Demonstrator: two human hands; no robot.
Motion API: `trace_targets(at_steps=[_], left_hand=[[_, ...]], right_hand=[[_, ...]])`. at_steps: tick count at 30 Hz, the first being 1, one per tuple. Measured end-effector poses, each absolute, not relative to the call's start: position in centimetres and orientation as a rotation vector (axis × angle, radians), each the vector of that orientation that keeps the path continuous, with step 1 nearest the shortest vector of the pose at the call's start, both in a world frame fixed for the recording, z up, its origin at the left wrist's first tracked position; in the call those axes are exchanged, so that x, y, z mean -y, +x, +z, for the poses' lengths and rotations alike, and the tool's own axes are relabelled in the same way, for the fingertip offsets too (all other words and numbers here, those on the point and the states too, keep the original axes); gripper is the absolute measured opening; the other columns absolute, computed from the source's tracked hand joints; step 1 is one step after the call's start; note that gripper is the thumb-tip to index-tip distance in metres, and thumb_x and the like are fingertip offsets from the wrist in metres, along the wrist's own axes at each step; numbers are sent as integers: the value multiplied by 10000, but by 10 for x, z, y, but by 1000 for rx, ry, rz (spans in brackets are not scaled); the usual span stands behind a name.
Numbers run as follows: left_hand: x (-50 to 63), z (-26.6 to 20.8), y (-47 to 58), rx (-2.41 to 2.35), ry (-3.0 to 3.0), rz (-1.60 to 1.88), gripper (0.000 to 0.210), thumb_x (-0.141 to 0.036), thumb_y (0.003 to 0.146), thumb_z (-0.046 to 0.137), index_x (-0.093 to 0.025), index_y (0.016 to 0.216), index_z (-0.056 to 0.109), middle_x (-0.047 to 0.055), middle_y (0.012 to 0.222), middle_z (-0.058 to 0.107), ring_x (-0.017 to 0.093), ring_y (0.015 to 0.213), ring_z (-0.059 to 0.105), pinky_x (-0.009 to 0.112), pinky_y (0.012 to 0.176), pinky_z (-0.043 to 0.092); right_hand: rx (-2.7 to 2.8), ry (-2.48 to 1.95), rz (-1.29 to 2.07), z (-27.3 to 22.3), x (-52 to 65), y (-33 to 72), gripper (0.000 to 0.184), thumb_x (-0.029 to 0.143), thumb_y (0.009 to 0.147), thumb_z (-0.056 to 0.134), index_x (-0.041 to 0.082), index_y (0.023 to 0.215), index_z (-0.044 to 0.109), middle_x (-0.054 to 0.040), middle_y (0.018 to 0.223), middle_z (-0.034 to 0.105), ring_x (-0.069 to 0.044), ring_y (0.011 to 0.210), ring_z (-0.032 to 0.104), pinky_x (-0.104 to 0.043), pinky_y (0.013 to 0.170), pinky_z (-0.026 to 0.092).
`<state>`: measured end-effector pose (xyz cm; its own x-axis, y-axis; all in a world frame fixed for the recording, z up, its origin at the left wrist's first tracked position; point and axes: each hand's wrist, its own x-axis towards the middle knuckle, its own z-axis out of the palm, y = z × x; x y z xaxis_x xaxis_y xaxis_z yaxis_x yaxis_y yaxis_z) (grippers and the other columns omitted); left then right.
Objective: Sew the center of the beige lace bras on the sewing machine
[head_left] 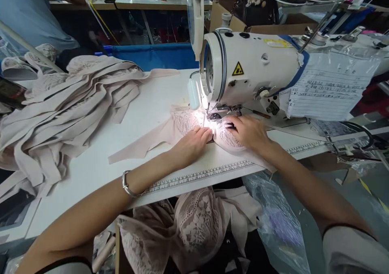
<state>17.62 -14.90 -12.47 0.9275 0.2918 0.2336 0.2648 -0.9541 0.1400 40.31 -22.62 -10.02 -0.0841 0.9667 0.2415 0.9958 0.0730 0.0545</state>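
Observation:
A pale pink lace bra (pixel 227 137) lies under the needle area of a white sewing machine (pixel 252 65), lit by its lamp. My left hand (pixel 194 142) presses its bunched fingers on the bra's middle, just in front of the presser foot (pixel 213 116). On the right cup, my right hand (pixel 247 132) grips the lace edge, its fingers curled around a small dark item I cannot make out. One band of the bra (pixel 142 142) stretches left over the white table (pixel 164 90). The fabric directly beneath my fingertips is hidden.
A heap of pink bras (pixel 67 112) covers the table's left side. More bras (pixel 197 221) rest on my lap. A printed ruler (pixel 206 175) runs along the front edge. A handwritten sheet (pixel 328 88) hangs at the machine's right. Another person (pixel 33 15) is at the upper left.

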Motion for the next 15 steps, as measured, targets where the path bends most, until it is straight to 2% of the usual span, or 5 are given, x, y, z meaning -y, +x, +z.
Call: trace_targets(at_steps=[3,6,9,12,15], left_hand=[[133,-119,190,-386,2996,176,247,-49,987,397,-89,989,641,129,976,663,209,824,544,338,741,478],[129,-112,192,-373,2997,156,266,-56,990,402,-103,872,634,111,891,629,190,745,500,315,654,423],[128,-113,191,-364,3031,235,306,-47,1001,350,-100,881,627,131,953,633,197,779,490,324,683,428],[128,-118,189,-350,3037,237,319,-30,1000,313,-103,929,615,135,1018,647,203,816,498,325,729,449],[129,-123,187,-375,3058,236,323,7,971,304,-95,1001,609,142,1041,658,219,841,513,333,732,450]], right_hand=[[2176,-2233,-206,-106,186,414,388,388,936,601,185,1251,701,-136,1073,764,-316,962,670,-349,738,451],[2224,-2243,-122,-113,170,422,325,294,927,584,228,1210,731,-96,1136,768,-317,1053,676,-370,844,477],[2260,-2232,-118,-113,169,428,314,273,956,517,198,1154,749,-113,1128,772,-310,1037,685,-369,869,483],[2359,-2212,-70,-111,170,432,324,271,985,468,165,1119,743,-143,1042,780,-292,917,696,-366,815,485],[2405,-2164,-41,-115,171,436,258,258,950,541,169,1108,725,-145,1006,775,-278,834,684,-359,754,476]])
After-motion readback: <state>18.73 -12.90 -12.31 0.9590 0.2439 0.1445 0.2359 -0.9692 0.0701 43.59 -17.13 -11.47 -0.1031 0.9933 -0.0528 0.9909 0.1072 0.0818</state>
